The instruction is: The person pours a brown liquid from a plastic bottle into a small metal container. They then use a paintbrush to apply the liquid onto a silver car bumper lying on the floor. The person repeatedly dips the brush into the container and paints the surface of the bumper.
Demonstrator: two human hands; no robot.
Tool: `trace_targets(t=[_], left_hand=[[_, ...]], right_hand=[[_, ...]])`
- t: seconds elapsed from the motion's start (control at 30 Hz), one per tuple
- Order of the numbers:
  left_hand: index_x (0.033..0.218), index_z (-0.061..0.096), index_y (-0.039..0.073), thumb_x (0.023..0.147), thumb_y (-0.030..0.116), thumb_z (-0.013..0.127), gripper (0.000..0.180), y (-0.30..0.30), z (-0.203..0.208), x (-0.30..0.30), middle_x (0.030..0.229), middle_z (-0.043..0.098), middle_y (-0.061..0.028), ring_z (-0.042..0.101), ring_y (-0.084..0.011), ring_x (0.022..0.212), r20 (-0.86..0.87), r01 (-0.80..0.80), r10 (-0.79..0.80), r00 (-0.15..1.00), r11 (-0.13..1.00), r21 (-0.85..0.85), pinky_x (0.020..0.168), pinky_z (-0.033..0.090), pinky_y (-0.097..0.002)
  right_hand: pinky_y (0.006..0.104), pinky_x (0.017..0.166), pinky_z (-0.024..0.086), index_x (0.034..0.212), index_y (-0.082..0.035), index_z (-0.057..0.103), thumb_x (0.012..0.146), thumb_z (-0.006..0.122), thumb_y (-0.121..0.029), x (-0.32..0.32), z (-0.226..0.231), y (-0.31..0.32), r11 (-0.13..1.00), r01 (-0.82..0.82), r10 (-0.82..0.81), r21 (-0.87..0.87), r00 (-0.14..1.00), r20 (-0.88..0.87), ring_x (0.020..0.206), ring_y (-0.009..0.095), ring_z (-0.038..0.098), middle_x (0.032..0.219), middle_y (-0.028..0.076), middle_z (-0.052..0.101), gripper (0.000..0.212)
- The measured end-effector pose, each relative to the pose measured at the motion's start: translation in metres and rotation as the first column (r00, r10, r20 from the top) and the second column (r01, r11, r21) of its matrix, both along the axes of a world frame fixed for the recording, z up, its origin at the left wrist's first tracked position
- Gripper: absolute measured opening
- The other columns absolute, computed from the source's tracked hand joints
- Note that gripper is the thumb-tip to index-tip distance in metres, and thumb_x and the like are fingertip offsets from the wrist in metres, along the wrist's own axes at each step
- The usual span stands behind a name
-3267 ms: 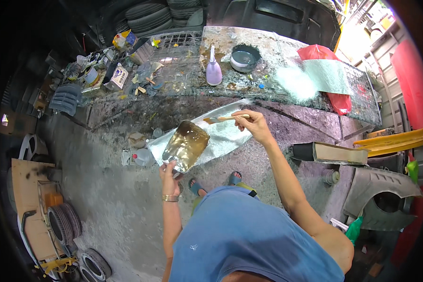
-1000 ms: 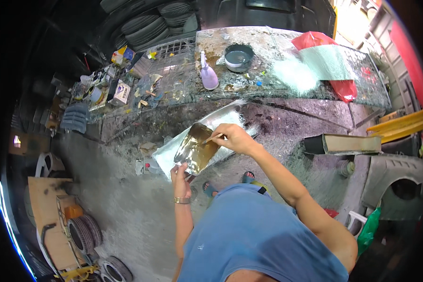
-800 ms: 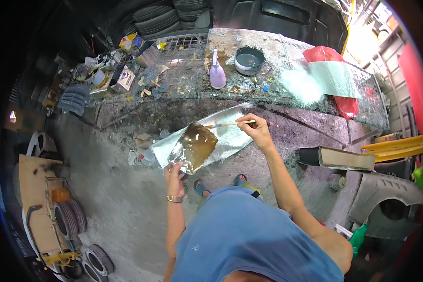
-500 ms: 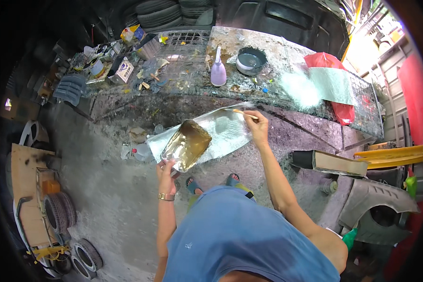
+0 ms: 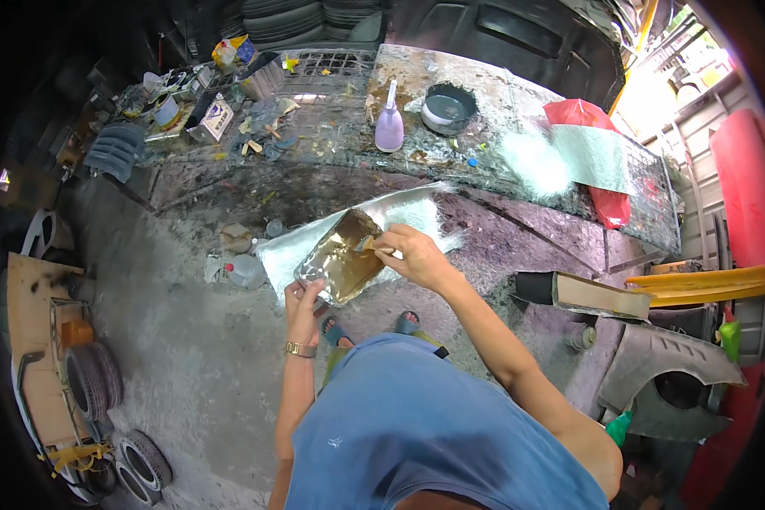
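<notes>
My left hand [image 5: 302, 308] grips the near left corner of a shallow rectangular tray [image 5: 330, 265], its inside shiny and amber-brown. My right hand [image 5: 416, 257] is closed around the thin handle of a paintbrush [image 5: 366, 243]. The bristle end is over the tray's right side; whether it touches the inside I cannot tell. Beneath and behind the tray lies a silvery-white fibrous sheet [image 5: 279, 252] with a frayed right edge. The tray hides the sheet's middle.
A long stained workbench [image 5: 331, 161] runs across the back, bearing a lilac spray bottle [image 5: 389, 130], a dark-rimmed basin [image 5: 449, 110] and a red bag [image 5: 610, 204]. A plastic bottle [image 5: 245, 270] stands left of the sheet. Tires [image 5: 144, 457] lie at left, a grey fender [image 5: 654, 361] at right.
My right hand has moved the brush left and nearer, from the sheet's far right part to over the tray. My left hand still holds the tray.
</notes>
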State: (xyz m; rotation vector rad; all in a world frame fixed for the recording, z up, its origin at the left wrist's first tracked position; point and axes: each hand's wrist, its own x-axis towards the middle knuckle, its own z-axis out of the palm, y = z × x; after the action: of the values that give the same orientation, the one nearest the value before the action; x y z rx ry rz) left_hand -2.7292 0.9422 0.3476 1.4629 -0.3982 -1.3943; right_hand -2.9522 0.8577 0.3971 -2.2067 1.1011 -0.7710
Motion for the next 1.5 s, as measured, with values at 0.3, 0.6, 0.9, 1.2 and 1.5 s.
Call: trace_targets(t=[0.3, 0.6, 0.9, 1.2, 1.5], left_hand=[[0.112, 0.036, 0.006, 0.072, 0.027, 0.068, 0.056, 0.006, -0.006, 0.008, 0.099, 0.053, -0.0071, 0.051, -0.0163, 0.086, 0.035, -0.076, 0.076, 0.996, 0.997, -0.021, 0.068, 0.046, -0.0366], [0.112, 0.036, 0.006, 0.072, 0.024, 0.069, 0.055, 0.023, -0.01, 0.039, 0.106, 0.05, -0.0075, 0.047, -0.0179, 0.096, -0.037, -0.126, 0.126, 0.991, 0.992, -0.017, 0.072, 0.043, -0.0378], [0.114, 0.038, 0.005, 0.073, 0.026, 0.068, 0.056, 0.031, -0.008, 0.067, 0.105, 0.05, -0.0069, 0.048, -0.0179, 0.094, 0.014, -0.115, 0.115, 0.993, 0.993, -0.015, 0.069, 0.043, -0.0373], [0.112, 0.039, 0.008, 0.075, 0.023, 0.066, 0.047, 0.023, -0.001, 0.073, 0.1, 0.052, -0.0066, 0.052, -0.0174, 0.09, -0.013, -0.067, 0.067, 0.998, 0.997, -0.029, 0.067, 0.047, -0.0369], [0.116, 0.035, 0.004, 0.074, 0.025, 0.068, 0.058, 0.008, 0.003, 0.058, 0.103, 0.053, -0.0081, 0.051, -0.0176, 0.093, 0.037, 0.038, -0.037, 0.999, 0.999, -0.026, 0.072, 0.046, -0.0384]], right_hand=[[0.0226, 0.059, 0.041, 0.092, -0.003, 0.064, 0.076, 0.064, -0.007, -0.055, -0.018, -0.02, 0.875, 0.18, -0.382, 0.45, 0.827, 0.412, 0.066, 0.012, 0.053, 0.074, 0.005, 0.055, 0.016], [0.033, 0.058, 0.043, 0.096, -0.008, 0.063, 0.075, 0.062, -0.006, -0.034, -0.052, -0.013, 0.827, 0.54, -0.524, -0.155, 0.841, 0.134, 0.066, 0.024, 0.053, 0.071, 0.009, 0.05, 0.021], [0.0348, 0.061, 0.045, 0.097, -0.011, 0.062, 0.074, 0.06, -0.008, 0.054, -0.08, 0.005, 0.936, 0.287, -0.289, -0.201, 0.957, 0.022, 0.071, 0.026, 0.053, 0.074, 0.01, 0.049, 0.023], [0.0252, 0.065, 0.046, 0.092, -0.002, 0.066, 0.076, 0.061, -0.004, -0.003, -0.076, -0.023, 0.814, 0.497, -0.576, 0.299, 0.631, 0.519, 0.072, 0.012, 0.056, 0.08, 0.005, 0.06, 0.017], [0.0254, 0.062, 0.045, 0.095, -0.004, 0.066, 0.081, 0.063, -0.012, -0.015, 0.027, 0.02, 0.949, 0.13, -0.26, 0.289, 0.84, 0.476, 0.072, 0.01, 0.057, 0.08, 0.004, 0.062, 0.016]])
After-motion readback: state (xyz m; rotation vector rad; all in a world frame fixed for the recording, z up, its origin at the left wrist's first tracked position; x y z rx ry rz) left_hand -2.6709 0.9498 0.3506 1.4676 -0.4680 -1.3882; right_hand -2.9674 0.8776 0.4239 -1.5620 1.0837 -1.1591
